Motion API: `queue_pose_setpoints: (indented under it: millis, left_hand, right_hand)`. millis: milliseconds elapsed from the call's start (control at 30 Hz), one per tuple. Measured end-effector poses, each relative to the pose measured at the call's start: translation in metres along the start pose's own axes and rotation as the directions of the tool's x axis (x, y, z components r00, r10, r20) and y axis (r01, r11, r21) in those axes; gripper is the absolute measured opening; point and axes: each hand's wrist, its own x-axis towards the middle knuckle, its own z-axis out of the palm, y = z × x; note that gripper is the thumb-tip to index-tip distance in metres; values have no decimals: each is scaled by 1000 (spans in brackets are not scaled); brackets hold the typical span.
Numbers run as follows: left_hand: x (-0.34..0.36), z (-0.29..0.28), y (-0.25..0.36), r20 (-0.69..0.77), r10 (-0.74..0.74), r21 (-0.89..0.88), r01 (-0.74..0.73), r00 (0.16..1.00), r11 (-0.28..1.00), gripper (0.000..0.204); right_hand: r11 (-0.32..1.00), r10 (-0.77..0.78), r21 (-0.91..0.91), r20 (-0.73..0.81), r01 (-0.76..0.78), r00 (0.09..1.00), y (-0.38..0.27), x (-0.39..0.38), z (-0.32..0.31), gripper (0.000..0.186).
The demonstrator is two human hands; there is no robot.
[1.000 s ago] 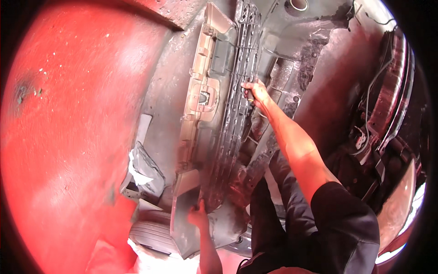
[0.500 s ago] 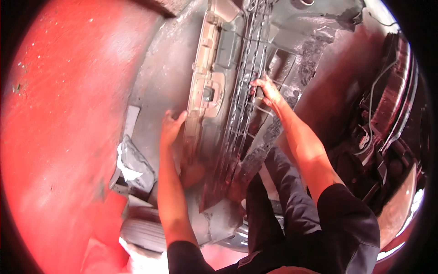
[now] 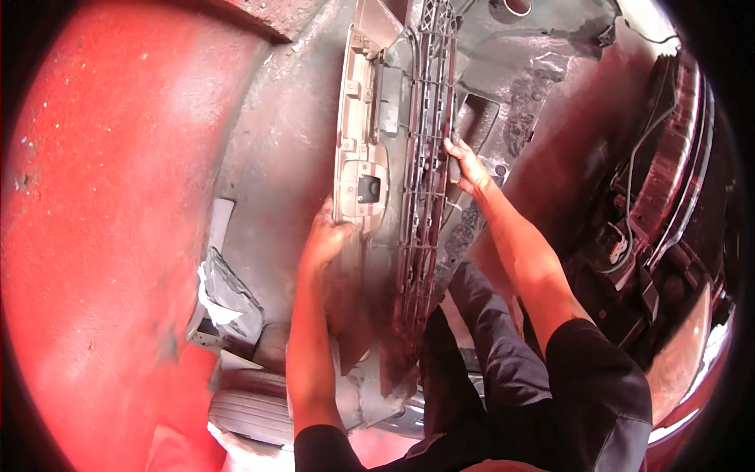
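A long car bumper cover point(image 3: 364, 145), tan along its left edge with a square opening, hangs lengthwise between my hands. A dark slatted grille point(image 3: 429, 118) runs along its right side. My left hand point(image 3: 324, 234) is closed round the left edge just below the square opening, thumb in front and the other fingers mostly hidden. On the opposite side my right hand point(image 3: 469, 167) grips the outer edge of the grille, its fingertips partly hidden behind the slats. The bumper's lower end reaches down beside my legs and looks blurred and dim.
To the right stands a car front with exposed parts and a loose cable point(image 3: 634, 177). A tire point(image 3: 250, 411) lies at lower left, below a grey part with white wrapping point(image 3: 228, 303). Red floor point(image 3: 118, 197) spreads left; a dark, scuffed panel point(image 3: 503, 102) lies beyond my right hand.
My left hand has moved right and closed on the bumper's edge, from apart beside it. The bumper has turned more upright in the picture, and my right hand has shifted slightly down.
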Motion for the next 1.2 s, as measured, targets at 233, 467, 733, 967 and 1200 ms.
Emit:
queue_pose_setpoints:
  millis: [233,467,733,967,1200]
  left_hand:
    - [13,3,-9,59,-17,-49,19,998,999,64]
    - [48,2,-36,-61,-217,-24,216,974,976,47]
    - [4,-26,-32,-294,75,552,105,953,827,38]
    - [26,-3,-16,-258,121,279,-46,958,959,36]
    - [26,14,-28,-221,79,198,-35,972,980,48]
  right_hand:
    - [977,-169,136,32,163,985,-40,7,-1,68]
    - [984,-176,-80,-446,156,878,-56,58,12,22]
    - [946,-298,19,-337,323,893,-35,3,30,18]
    - [982,-188,-66,-349,176,918,-22,-17,0,32]
    - [952,-198,-298,-426,70,883,34,-154,-18,54]
